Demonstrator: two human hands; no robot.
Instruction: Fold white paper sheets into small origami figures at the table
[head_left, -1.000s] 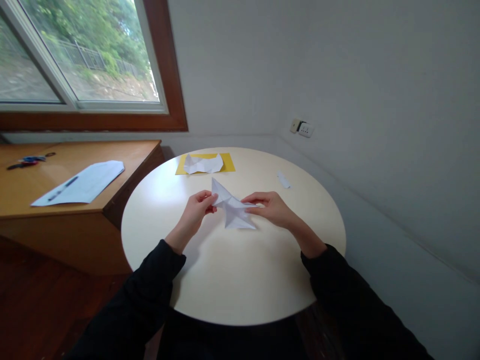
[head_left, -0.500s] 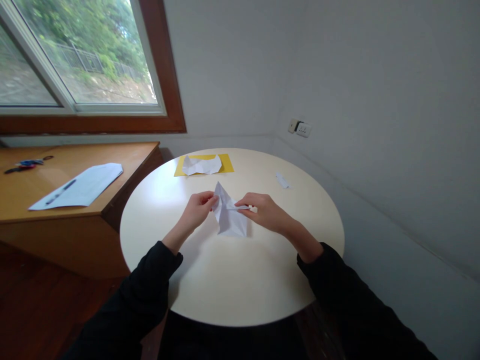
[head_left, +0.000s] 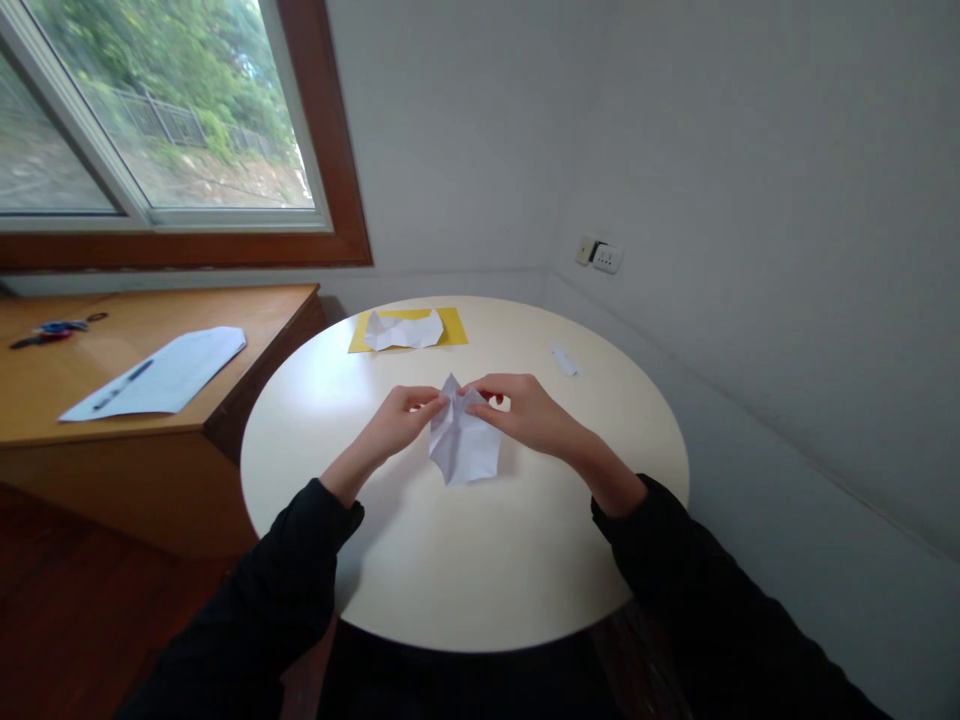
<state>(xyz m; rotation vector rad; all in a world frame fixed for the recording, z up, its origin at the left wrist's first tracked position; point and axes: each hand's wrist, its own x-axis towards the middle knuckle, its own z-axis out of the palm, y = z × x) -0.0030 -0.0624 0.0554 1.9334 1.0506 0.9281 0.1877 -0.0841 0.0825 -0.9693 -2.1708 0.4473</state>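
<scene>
The creased white paper sheet (head_left: 466, 455) is held over the round cream surface (head_left: 480, 570), on the near side of the flat yellow rectangular sheet (head_left: 456, 325). The left grip (head_left: 397, 413) and right grip (head_left: 531, 408) pinch its upper part, presumably steadying the folds.

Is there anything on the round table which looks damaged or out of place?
Slightly: the white sheet on the yellow sheet is creased, its corners curling up rather than lying flat. A small white scrap lies alone toward the far right of the round table. The held paper is creased too.
</scene>
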